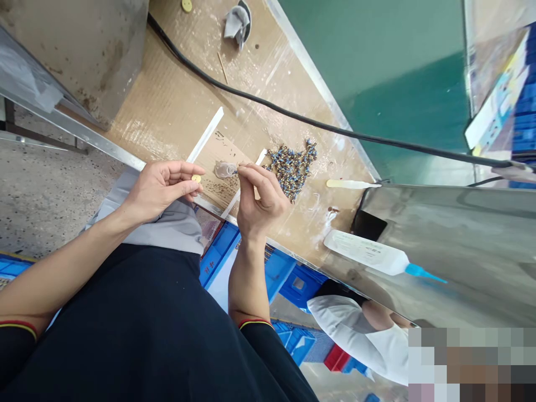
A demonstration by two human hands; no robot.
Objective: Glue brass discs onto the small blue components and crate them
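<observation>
My left hand [161, 187] pinches a small yellow disc [196, 178] between thumb and fingers, just off the near edge of the cardboard-covered bench [176, 106]. My right hand [262, 198] holds a tiny part at its fingertips, touching a clear blob of glue [225, 169] on a scrap of cardboard. A pile of small blue and gold parts [293, 164] lies just right of that hand. The part in the right fingers is too small to make out.
A black cable [259, 103] crosses the bench. A white glue bottle with a blue nozzle [372, 254] and a wooden stick [349, 183] lie to the right, by a steel housing [452, 245]. Blue crates [288, 273] sit below. Another person's white sleeve [355, 329] shows at lower right.
</observation>
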